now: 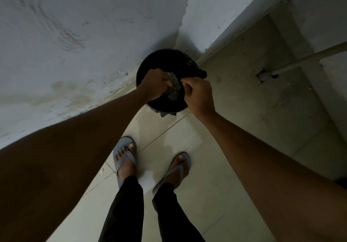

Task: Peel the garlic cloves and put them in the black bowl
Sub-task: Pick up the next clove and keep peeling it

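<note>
Nearest, two legs in black trousers (129, 204) stand on pale, smooth floor tiles (216, 194) with thin dark joints. The feet wear grey-blue flip-flops (124, 157), soft and flat, with V-shaped straps, toes pointing away.

Both bare forearms reach forward from the near corners and meet over a round black bin (161, 63) lined with a crinkled, glossy black plastic bag; the bag's edge bunches over the rim at the right and hangs in a small lump below the near rim. The bin stands in the corner where the wall meets the floor.

The left hand (154, 85) comes in from the left, knuckles up, fingers curled round the left side of a grey wad (173, 89), a crumpled, speckled, papery-looking lump held above the bin's mouth. The right hand (199, 95) comes from the right, back of the hand up, fingers bent and pinching the wad's right edge. What the wad is made of I cannot tell. Neither cloves nor a bowl can be made out in this dim light.

On the left rises a rough, whitewashed wall (75, 35) with yellowish stains. Far right, a ribbed pale hose (300, 59) runs down into a grey pipe fitting (264, 75) in a sunken, dull concrete strip
</note>
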